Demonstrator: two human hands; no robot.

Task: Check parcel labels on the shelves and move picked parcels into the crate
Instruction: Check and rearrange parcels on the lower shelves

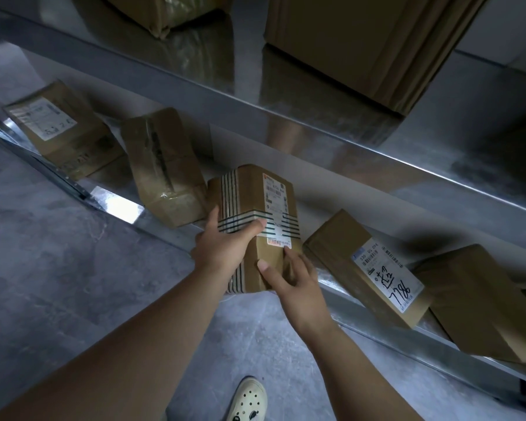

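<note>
A brown cardboard parcel (255, 208) with green-striped tape and a white label on top sits at the front edge of the low metal shelf (331, 284), partly overhanging it. My left hand (225, 241) grips its left side, thumb laid over the striped tape on top. My right hand (289, 275) holds the near end, thumb on the front face and a fingertip at the label's lower corner. No crate is in view.
More brown parcels lie on the same shelf: two to the left (58, 129) (164, 168), one with handwritten "7786" (374, 268) and another (480, 302) to the right. Larger boxes (362, 41) stand on the shelf above. Grey floor and my white shoe (248, 399) lie below.
</note>
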